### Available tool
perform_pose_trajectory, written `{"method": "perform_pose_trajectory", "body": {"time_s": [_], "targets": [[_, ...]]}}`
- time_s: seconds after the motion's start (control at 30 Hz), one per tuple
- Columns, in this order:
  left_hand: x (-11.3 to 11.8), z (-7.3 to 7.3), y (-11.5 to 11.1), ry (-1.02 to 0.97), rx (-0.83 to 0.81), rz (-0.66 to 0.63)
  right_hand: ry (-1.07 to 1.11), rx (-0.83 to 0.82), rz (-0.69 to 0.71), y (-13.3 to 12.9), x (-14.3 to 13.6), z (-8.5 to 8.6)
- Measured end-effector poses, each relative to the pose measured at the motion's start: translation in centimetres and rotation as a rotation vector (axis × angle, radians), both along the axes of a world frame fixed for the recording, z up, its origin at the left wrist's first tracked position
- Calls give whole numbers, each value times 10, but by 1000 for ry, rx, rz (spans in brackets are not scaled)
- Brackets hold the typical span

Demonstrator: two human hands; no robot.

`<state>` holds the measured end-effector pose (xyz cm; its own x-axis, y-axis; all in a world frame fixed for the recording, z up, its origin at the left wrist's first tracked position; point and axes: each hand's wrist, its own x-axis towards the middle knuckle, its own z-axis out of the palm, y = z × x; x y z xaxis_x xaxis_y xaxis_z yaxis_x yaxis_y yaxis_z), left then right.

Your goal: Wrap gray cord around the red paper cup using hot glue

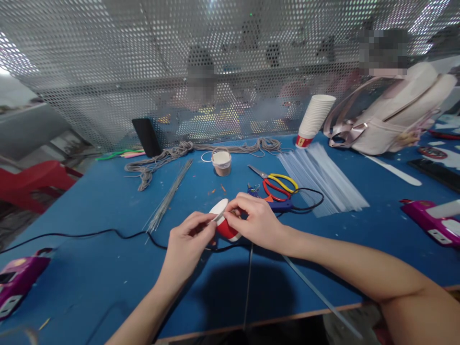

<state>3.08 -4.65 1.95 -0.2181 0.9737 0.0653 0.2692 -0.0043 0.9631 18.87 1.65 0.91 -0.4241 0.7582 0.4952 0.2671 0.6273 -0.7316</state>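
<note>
Between my hands a red and white paper cup (228, 230) lies tilted above the blue table (143, 282). My left hand (192, 239) pinches a thin pale strip (220, 216) at the cup's white end. The fingers of my right hand (253, 220) are pinched together on the same strip from the other side, against the cup. A thin cord (248, 282) hangs down below my right hand, and a long translucent strip (319, 292) runs from under my right forearm over the table's front edge. Some fingertips are hidden behind the cup.
Yellow-and-red-handled scissors (280, 186) and a blue glue gun (282, 206) lie beyond my right hand. Farther back are a wrapped cup (222, 165), grey cord (212, 147), stacked cups (316, 120), clear strips (323, 182) and a pale backpack (388, 115). Wires (170, 194) lie left; a black cable (97, 233) crosses there.
</note>
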Motion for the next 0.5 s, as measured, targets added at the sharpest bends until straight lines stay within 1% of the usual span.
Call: {"method": "perform_pose_trajectory", "body": {"time_s": [0.33,0.5], "targets": [[-2,-4,1,-17,-7,-10,12,-6,10,-1,2,-1],[-3,-3,1,-1,6,-14,17,9,13,-1,1,-1]]}}
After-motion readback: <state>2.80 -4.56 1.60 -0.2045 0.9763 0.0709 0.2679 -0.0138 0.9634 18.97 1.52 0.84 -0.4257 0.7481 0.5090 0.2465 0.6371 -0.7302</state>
